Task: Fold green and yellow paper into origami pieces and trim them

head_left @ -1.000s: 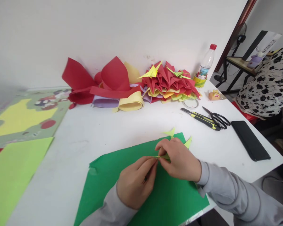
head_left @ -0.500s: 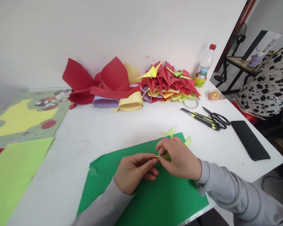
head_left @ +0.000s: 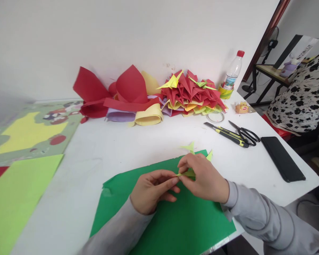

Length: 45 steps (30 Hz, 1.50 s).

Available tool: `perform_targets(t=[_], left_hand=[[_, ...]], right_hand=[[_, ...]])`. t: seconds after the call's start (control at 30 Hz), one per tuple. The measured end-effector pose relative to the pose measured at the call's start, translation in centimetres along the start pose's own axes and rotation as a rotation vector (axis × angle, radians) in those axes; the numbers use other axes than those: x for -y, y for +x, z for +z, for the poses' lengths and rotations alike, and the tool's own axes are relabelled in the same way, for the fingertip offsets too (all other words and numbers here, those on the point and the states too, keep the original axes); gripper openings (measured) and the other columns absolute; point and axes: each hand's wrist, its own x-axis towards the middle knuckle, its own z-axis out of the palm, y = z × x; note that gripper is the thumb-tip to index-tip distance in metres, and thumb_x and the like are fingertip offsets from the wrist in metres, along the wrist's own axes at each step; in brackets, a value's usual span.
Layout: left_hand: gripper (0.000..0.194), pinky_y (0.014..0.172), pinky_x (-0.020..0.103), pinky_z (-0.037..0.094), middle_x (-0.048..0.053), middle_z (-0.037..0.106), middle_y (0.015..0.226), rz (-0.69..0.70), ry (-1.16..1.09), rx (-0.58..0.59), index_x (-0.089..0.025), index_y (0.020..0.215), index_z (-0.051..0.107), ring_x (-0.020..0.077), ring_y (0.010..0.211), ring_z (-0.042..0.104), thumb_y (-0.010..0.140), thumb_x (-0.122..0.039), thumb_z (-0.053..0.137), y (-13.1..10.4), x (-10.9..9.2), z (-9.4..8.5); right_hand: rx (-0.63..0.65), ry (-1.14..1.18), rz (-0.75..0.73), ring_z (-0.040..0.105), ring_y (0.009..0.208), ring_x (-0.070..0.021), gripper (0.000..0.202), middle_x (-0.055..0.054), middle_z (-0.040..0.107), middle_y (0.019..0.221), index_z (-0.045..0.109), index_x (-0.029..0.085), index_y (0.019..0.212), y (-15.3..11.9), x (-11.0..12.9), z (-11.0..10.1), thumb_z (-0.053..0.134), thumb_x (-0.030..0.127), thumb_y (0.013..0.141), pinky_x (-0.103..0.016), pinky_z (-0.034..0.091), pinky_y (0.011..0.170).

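Both hands meet over a green sheet [head_left: 186,226] on the white table. My left hand [head_left: 154,189] pinches the thin tip of a folded yellow-green paper piece [head_left: 188,174] between thumb and forefinger. On the same piece, the thumb and fingers of my right hand [head_left: 203,177] are closed, hiding much of it. Just beyond that hand, light-green pointed paper bits [head_left: 189,147] show at the sheet's far edge. Whether they join the held piece, I cannot tell.
Along the wall stand red paper shapes [head_left: 131,85] and a pile of folded paper cranes [head_left: 186,92]. A bottle [head_left: 231,76], tape roll [head_left: 215,117], utility knife [head_left: 225,134], scissors [head_left: 247,135] and black phone [head_left: 282,158] lie rightward. Lime paper [head_left: 29,191] lies left. A seated person's patterned clothing [head_left: 303,95] shows at right.
The view has shifted slightly. Both hands keep their pinch on the folded paper, with only a small shift of the fingers.
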Motion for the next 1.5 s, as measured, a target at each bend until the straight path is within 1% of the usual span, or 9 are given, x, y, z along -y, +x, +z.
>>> perform_targets(t=[0.2, 0.4, 0.57, 0.83, 0.97, 1.1, 1.23, 1.43, 1.5], left_hand=[[0.035, 0.037, 0.018, 0.052, -0.001, 0.068, 0.058, 0.0, -0.009, 0.017, -0.014, 0.069, 0.065, 0.0151, 0.057, 0.066, 0.048, -0.034, 0.086, -0.2, -0.3, 0.3], [0.04, 0.036, 0.017, 0.051, -0.004, 0.065, 0.055, -0.053, -0.068, 0.092, -0.015, 0.068, 0.062, 0.0104, 0.048, 0.061, 0.046, -0.035, 0.088, -0.1, -0.4, 0.0], [0.042, 0.034, 0.016, 0.051, -0.005, 0.062, 0.054, -0.052, -0.063, 0.131, -0.015, 0.067, 0.062, 0.0092, 0.047, 0.059, 0.045, -0.037, 0.089, 0.2, -0.4, -0.3], [0.035, 0.033, 0.017, 0.05, -0.004, 0.062, 0.053, 0.012, -0.013, 0.07, -0.014, 0.066, 0.063, 0.0089, 0.046, 0.057, 0.049, -0.034, 0.086, 0.1, -0.2, -0.1], [0.03, 0.034, 0.018, 0.051, -0.004, 0.063, 0.056, 0.072, 0.036, 0.039, -0.014, 0.067, 0.063, 0.0101, 0.048, 0.058, 0.054, -0.032, 0.083, 0.0, 0.1, 0.0], [0.029, 0.035, 0.019, 0.051, -0.003, 0.064, 0.061, 0.08, 0.038, 0.036, -0.014, 0.07, 0.064, 0.0104, 0.048, 0.059, 0.054, -0.031, 0.082, -0.1, 0.2, 0.0], [0.032, 0.035, 0.02, 0.052, -0.002, 0.065, 0.064, 0.056, 0.058, 0.082, -0.014, 0.073, 0.064, 0.0112, 0.048, 0.06, 0.054, -0.032, 0.082, 0.1, 0.3, -0.2], [0.034, 0.038, 0.023, 0.054, 0.0, 0.067, 0.063, 0.019, 0.079, 0.128, -0.014, 0.077, 0.07, 0.0127, 0.05, 0.06, 0.054, -0.034, 0.084, 0.8, 0.6, -1.0], [0.034, 0.039, 0.023, 0.055, 0.001, 0.067, 0.062, -0.012, 0.084, 0.165, -0.014, 0.077, 0.073, 0.0132, 0.051, 0.061, 0.052, -0.035, 0.084, 0.9, 0.6, -1.1]], right_hand=[[0.003, -0.003, -0.021, 0.059, 0.071, -0.0156, 0.025, 0.001, 0.067, 0.076, 0.045, 0.02, 0.093, 0.0, -0.1, 0.1, 0.056, 0.007, 0.075, -0.031, 0.039, 0.076], [0.014, 0.009, -0.001, 0.059, 0.072, -0.016, 0.025, 0.001, 0.067, 0.077, 0.045, 0.021, 0.093, 0.1, 0.1, -0.1, 0.056, 0.007, 0.076, -0.032, 0.038, 0.076], [0.028, 0.038, -0.004, 0.058, 0.071, -0.0154, 0.026, 0.002, 0.067, 0.076, 0.046, 0.02, 0.096, 0.0, 0.3, -0.2, 0.055, 0.006, 0.076, -0.032, 0.038, 0.077], [0.027, 0.017, -0.02, 0.057, 0.068, -0.0154, 0.028, 0.001, 0.066, 0.075, 0.048, 0.019, 0.098, -0.1, 0.2, -0.3, 0.054, 0.005, 0.075, -0.032, 0.04, 0.077], [0.036, 0.013, -0.032, 0.057, 0.068, -0.0159, 0.027, 0.001, 0.065, 0.075, 0.047, 0.019, 0.099, -0.1, 0.2, -0.2, 0.052, 0.005, 0.076, -0.033, 0.04, 0.077], [0.051, 0.01, -0.038, 0.057, 0.07, -0.0172, 0.024, 0.0, 0.065, 0.075, 0.047, 0.019, 0.098, -0.1, 0.2, -0.2, 0.051, 0.006, 0.077, -0.034, 0.04, 0.076], [0.06, -0.01, -0.067, 0.057, 0.073, -0.0182, 0.018, -0.003, 0.065, 0.081, 0.048, 0.019, 0.092, -0.2, 0.2, -0.1, 0.048, 0.007, 0.078, -0.034, 0.039, 0.075], [0.09, -0.017, -0.094, 0.058, 0.073, -0.0172, 0.02, -0.005, 0.065, 0.087, 0.046, 0.019, 0.094, -0.2, 0.3, -0.1, 0.046, 0.008, 0.077, -0.034, 0.039, 0.076], [0.095, -0.005, -0.113, 0.058, 0.071, -0.0165, 0.022, -0.004, 0.064, 0.085, 0.046, 0.019, 0.094, -0.2, 0.3, -0.1, 0.046, 0.007, 0.076, -0.034, 0.038, 0.076]])
